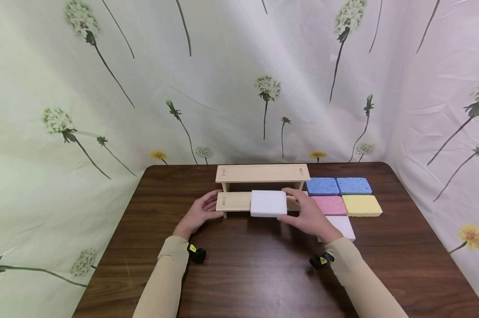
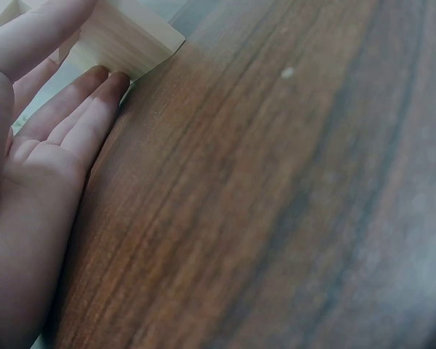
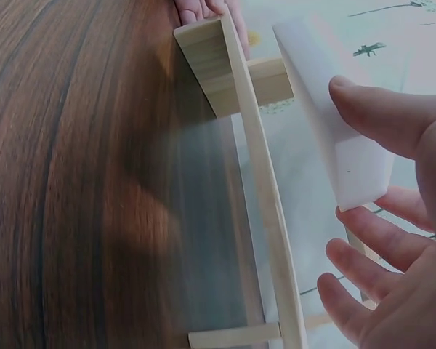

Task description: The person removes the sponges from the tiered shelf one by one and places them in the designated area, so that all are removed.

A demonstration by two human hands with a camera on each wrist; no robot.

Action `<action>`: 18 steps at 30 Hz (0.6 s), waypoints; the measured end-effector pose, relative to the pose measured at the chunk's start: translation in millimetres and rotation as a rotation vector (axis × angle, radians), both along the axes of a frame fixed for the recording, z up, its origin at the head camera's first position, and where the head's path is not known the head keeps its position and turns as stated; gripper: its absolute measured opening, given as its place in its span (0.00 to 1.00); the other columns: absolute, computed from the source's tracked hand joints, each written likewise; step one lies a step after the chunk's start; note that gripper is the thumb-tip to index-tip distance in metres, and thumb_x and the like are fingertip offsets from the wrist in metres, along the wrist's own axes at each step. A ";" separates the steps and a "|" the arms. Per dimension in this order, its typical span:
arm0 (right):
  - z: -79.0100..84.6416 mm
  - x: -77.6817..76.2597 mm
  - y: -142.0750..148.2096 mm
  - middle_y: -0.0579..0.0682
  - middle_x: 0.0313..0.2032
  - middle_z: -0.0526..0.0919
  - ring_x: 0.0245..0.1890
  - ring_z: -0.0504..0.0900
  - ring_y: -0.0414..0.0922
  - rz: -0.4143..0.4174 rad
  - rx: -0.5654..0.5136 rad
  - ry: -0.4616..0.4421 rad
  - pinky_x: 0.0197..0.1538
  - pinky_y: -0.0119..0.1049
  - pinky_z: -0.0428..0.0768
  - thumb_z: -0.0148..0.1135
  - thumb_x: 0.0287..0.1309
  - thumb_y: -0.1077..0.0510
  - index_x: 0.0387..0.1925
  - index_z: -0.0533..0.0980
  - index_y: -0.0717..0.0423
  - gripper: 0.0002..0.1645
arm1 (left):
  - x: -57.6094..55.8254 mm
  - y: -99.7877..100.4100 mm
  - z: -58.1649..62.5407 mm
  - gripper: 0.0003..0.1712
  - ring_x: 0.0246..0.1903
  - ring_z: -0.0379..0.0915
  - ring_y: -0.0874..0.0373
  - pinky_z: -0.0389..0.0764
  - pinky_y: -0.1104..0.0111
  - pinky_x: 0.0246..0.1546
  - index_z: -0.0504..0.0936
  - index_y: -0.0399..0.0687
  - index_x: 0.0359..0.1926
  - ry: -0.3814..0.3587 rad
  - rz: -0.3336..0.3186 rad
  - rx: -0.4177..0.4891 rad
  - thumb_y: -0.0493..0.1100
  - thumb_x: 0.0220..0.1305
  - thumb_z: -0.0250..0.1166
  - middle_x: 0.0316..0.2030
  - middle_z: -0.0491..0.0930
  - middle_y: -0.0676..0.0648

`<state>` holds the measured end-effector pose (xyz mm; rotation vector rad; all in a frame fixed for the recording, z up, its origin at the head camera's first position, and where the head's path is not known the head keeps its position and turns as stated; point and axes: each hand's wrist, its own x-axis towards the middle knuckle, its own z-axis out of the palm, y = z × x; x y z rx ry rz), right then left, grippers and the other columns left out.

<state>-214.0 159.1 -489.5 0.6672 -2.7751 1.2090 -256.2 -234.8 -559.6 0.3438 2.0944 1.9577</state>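
My right hand [image 1: 309,216] holds a white sponge block [image 1: 268,204] by its right end, thumb at the near side and fingertips at the far corner. In the right wrist view, a gap shows between the white sponge [image 3: 327,116] and the board of the lower shelf. At the left end of this lower wooden shelf [image 1: 233,201], my left hand [image 1: 199,213] holds on, thumb at the front edge and fingers round the back. Up close in the left wrist view, two fingertips touch the shelf's pale leg [image 2: 123,36].
Behind stands a taller wooden shelf [image 1: 263,173]. To the right lie two blue sponges [image 1: 322,186], a pink sponge [image 1: 331,206], a yellow sponge [image 1: 362,206] and another white sponge [image 1: 344,227], partly behind my right hand. All stand on a dark wooden table [image 1: 255,282], with flowered cloth [image 1: 231,97] around it.
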 end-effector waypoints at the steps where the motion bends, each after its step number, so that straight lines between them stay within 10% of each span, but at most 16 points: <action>1: 0.5 0.6 1.7 0.56 0.69 0.76 0.68 0.75 0.59 -0.003 0.003 0.004 0.65 0.60 0.79 0.83 0.54 0.46 0.75 0.69 0.54 0.51 | -0.2 0.3 -0.1 0.50 0.75 0.61 0.39 0.75 0.72 0.66 0.60 0.38 0.80 -0.001 0.000 0.002 0.29 0.61 0.75 0.76 0.63 0.31; 18: 3.0 11.3 28.1 0.56 0.70 0.75 0.67 0.77 0.59 -0.043 0.009 -0.028 0.60 0.60 0.83 0.83 0.54 0.46 0.75 0.68 0.51 0.51 | -1.0 -0.5 -2.5 0.50 0.75 0.60 0.39 0.74 0.71 0.67 0.60 0.38 0.80 0.013 -0.011 -0.005 0.31 0.62 0.75 0.76 0.63 0.31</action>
